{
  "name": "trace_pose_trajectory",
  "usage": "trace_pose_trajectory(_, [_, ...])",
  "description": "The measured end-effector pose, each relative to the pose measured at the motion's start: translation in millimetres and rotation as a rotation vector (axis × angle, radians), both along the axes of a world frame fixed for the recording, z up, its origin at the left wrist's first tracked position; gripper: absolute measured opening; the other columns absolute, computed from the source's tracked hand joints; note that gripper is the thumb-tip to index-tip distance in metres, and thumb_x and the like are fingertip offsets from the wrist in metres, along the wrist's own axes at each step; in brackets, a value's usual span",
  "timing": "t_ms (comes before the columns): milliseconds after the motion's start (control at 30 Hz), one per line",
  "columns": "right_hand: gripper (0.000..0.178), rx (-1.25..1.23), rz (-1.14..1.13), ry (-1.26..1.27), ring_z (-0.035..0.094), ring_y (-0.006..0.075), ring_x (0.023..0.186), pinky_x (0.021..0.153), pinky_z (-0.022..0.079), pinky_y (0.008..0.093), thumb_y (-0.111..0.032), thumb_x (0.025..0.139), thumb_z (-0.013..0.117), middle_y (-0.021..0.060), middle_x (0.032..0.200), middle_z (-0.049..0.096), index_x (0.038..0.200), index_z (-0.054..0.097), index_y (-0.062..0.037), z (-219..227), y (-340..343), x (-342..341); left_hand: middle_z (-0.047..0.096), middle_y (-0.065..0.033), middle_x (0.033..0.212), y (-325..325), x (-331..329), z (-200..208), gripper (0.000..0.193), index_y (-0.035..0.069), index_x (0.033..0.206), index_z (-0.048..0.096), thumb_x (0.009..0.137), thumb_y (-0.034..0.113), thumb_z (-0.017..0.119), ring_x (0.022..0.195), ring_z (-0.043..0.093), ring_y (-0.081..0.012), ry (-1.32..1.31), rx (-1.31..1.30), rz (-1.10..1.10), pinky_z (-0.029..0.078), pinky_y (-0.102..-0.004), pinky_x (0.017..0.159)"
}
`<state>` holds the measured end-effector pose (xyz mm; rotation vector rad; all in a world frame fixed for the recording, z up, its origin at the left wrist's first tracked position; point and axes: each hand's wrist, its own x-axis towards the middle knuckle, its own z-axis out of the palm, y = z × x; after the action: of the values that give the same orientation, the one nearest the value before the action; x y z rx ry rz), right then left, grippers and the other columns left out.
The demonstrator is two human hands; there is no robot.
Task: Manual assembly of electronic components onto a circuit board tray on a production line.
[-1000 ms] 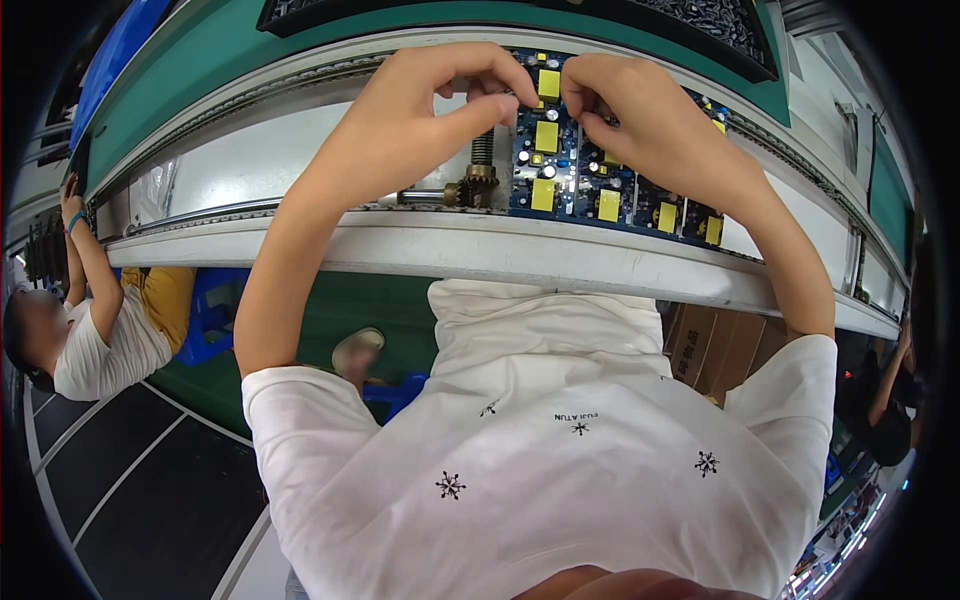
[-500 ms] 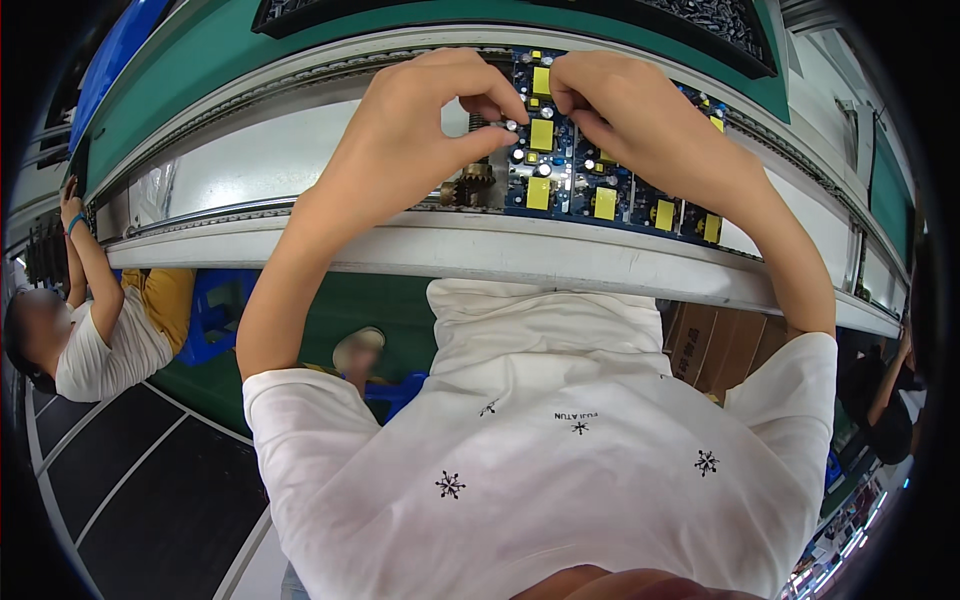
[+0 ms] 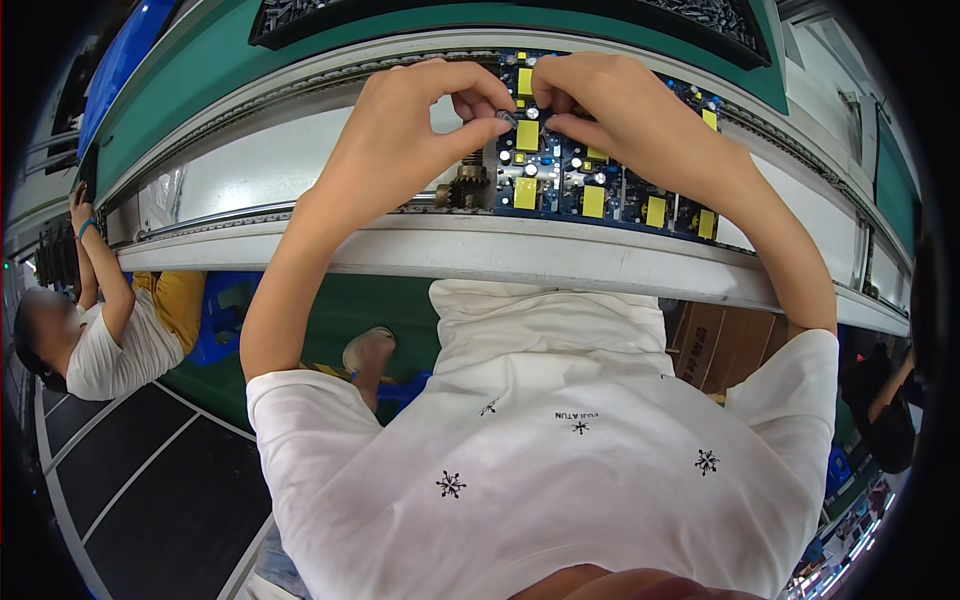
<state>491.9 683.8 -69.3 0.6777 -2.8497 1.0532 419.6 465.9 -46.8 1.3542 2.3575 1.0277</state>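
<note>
The blue, yellow-blocked circuit boards (image 3: 547, 190) have slid left. My left fingers (image 3: 482, 131) pinch a grey part (image 3: 508, 118); I can't tell what my right fingers (image 3: 580, 128) hold.

Conveyor (image 3: 400, 247), pale-railed, chain-edged: is carrying a row of dark-blue circuit boards (image 3: 575, 185), close-set, bearing yellow blocks (image 3: 525, 193). Green bench top (image 3: 200, 70), beyond the conveyor: is supporting one black tray (image 3: 330, 29) toward the left, another black tray (image 3: 690, 38) toward the right.
</note>
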Motion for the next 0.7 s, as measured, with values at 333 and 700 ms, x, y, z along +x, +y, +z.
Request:
trace_pose_trajectory(333, [0.018, 0.248, -0.313, 0.466, 0.065, 0.0330, 0.080, 0.073, 0.052, 0.0397, -0.016, 0.090, 0.066, 0.0162, 0.083, 0.064, 0.094, 0.064, 0.0020, 16.0, 55.0, -44.2, 0.069, -0.0026, 0.085, 20.4, 3.0, -9.7, 0.009, 0.006, 0.091, 0.073, 0.082, 0.007, 0.070, 0.089, 0.060, -0.0193, 0.233, -0.001, -0.169, 0.042, -0.0334, 0.086])
trace_pose_trajectory(700, [0.015, 0.199, -0.416, 0.149, 0.064, 0.0290, 0.072, 0.068, 0.050, 0.0378, -0.011, 0.085, 0.068, 0.0156, 0.077, 0.066, 0.090, 0.065, 0.0030, -4.3, 102.1, -90.1, 0.069, -0.0020, 0.088, 32.0, 5.3, -14.6, 0.007, 0.007, 0.089, 0.073, 0.083, 0.010, 0.072, 0.094, 0.058, -0.0211, 0.426, -0.131, -0.192, 0.038, -0.0374, 0.090])
